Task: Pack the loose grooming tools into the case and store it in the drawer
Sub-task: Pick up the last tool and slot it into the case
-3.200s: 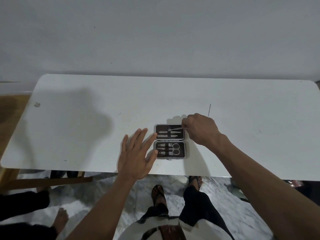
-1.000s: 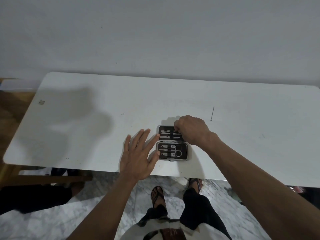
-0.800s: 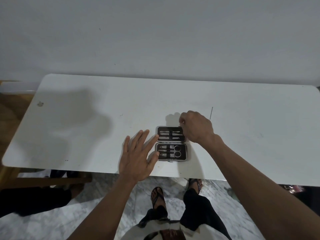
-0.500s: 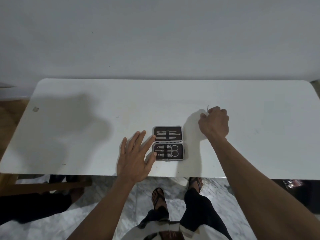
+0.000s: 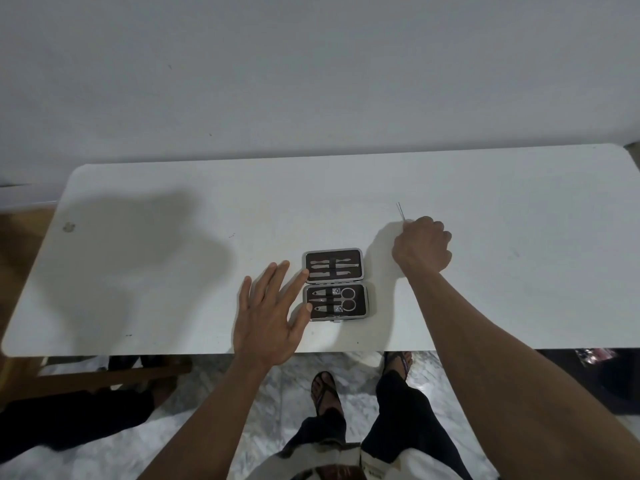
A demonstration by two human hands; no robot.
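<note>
The grooming case [image 5: 334,284] lies open and flat on the white table [image 5: 173,271], near its front edge. Its dark lining holds several metal tools under straps, with small scissors in the near half. My left hand [image 5: 270,317] rests flat beside the case, fingers spread, fingertips touching its left rim. My right hand [image 5: 423,247] is closed to the right of the case, pinching the near end of a thin metal pin-like tool [image 5: 400,211] whose tip sticks out beyond my knuckles.
A plain wall stands behind the table. A small grey mark [image 5: 69,226] sits at the table's far left. Below the front edge I see my legs and sandalled feet [image 5: 325,393] on marble floor, a wooden bar [image 5: 104,377] at left.
My right hand left the far half of the case and moved right to the loose thin tool, closing on it. My left hand stayed beside the case.
</note>
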